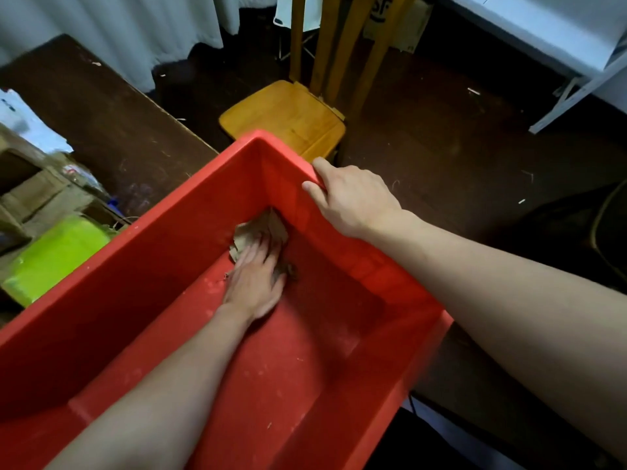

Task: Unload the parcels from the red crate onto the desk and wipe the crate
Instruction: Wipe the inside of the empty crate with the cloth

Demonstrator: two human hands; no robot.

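In the head view, one red crate (135, 266) fills the lower middle of the frame, and both of the person's bare hands are on it. The left hand (256, 283) reaches down inside and lies flat, fingers straight and together, pressing a single crumpled brownish rag (263, 228) against the crate floor. The rag pokes out from under the fingertips toward 12 o'clock, tucked into the far corner. The right hand (353, 201), at about 2 o'clock from the left one, grips the crate's right-hand rim, thumb on the inner face and the fingers hooked over the outside. No parcels show inside the crate; only pale specks lie on its floor. At 9 o'clock from the crate, on the dark desk (112, 130), sit one bright green parcel (57, 256), brown cardboard boxes (30, 195) too blurred to count, and one white parcel (23, 127) behind them. One yellow wooden chair (288, 117) stands at 12 o'clock, just beyond the crate's far corner.
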